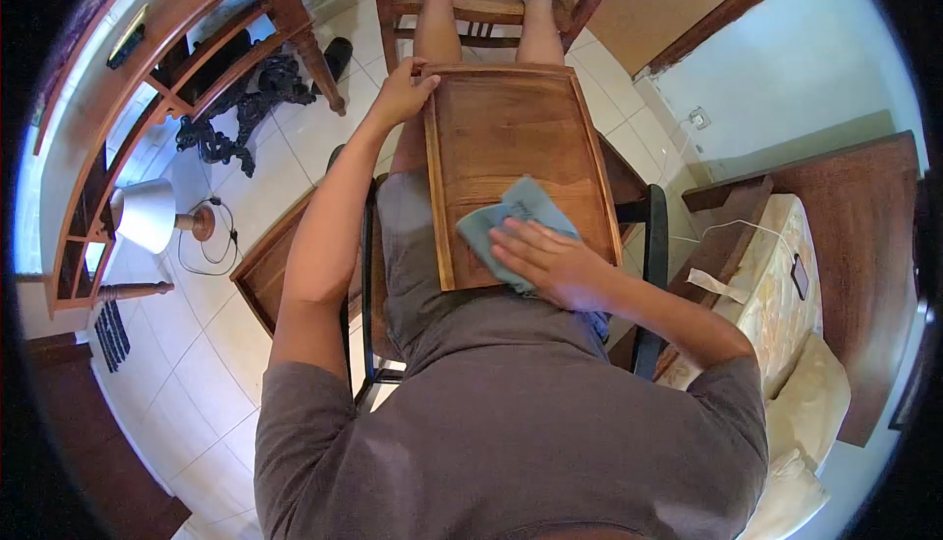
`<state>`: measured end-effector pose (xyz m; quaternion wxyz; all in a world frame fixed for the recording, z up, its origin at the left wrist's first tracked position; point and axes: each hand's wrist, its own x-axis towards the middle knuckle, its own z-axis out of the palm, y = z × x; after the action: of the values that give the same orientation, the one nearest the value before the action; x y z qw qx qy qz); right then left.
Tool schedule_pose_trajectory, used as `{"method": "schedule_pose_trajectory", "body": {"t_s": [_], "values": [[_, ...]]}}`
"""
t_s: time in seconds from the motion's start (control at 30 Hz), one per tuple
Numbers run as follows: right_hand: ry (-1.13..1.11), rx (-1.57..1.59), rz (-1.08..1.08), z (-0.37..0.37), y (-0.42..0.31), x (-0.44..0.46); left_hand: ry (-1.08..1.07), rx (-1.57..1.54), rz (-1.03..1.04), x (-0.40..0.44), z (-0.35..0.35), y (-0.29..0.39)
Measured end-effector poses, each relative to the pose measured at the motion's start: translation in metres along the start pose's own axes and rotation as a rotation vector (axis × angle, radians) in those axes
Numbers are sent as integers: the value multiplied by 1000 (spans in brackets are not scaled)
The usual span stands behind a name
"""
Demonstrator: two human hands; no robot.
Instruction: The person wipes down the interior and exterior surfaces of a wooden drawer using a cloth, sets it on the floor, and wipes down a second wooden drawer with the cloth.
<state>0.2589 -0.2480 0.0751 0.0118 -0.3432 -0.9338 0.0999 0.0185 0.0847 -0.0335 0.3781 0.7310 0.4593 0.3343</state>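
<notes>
A brown wooden tray [516, 133] with a raised rim rests across my lap and thighs. My left hand [404, 93] grips its far left corner, thumb over the rim and fingers on the outer side. Over the near part of the tray lies a blue-grey cloth [527, 200], pressed down under my right hand [545, 260]. The fingers of that hand are stretched out flat on the cloth. Part of the cloth hangs beneath the palm near the tray's front edge.
My feet in white socks rest on a wooden chair [481, 0] ahead. A wooden shelf unit [162, 98] and a white-shaded lamp [147, 214] stand on the left. At the right is a bed with a mattress [786, 275], a phone [799, 277] and pillows [810, 393].
</notes>
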Motion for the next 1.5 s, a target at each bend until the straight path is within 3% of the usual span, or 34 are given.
{"method": "schedule_pose_trajectory", "body": {"t_s": [0.13, 0.33, 0.6, 0.73, 0.93, 1.13, 1.23, 1.3, 1.37, 1.4, 1.5], "values": [[-73, 26, 416, -16, -7, -33, 12, -4, -4, 0, 3, 0], [31, 8, 708, -10, 0, -12, 15, 48, 31, 5, 9, -8], [352, -33, 666, 26, 158, 66, 39, 53, 45, 0, 5, -7], [436, -45, 649, 29, 187, 81, 41, 30, 43, -2, 5, -6], [287, -129, 727, 20, 131, 58, 24, 46, 32, -4, 9, 0], [248, 92, 678, 8, 39, -2, -29, 63, -61, -8, 7, 10], [223, 309, 623, -6, 7, -35, -10, 55, -28, -4, 9, 0], [325, 592, 627, -22, 1, -64, 30, 52, 62, 2, 13, -17], [123, 1005, 972, -67, -8, -91, 16, 26, 34, -3, 10, -15], [282, 831, 963, -57, -9, -115, 9, 11, 19, -3, 8, -13], [421, 380, 1073, -114, -37, -127, -132, -83, -304, 6, 8, -26]]}}
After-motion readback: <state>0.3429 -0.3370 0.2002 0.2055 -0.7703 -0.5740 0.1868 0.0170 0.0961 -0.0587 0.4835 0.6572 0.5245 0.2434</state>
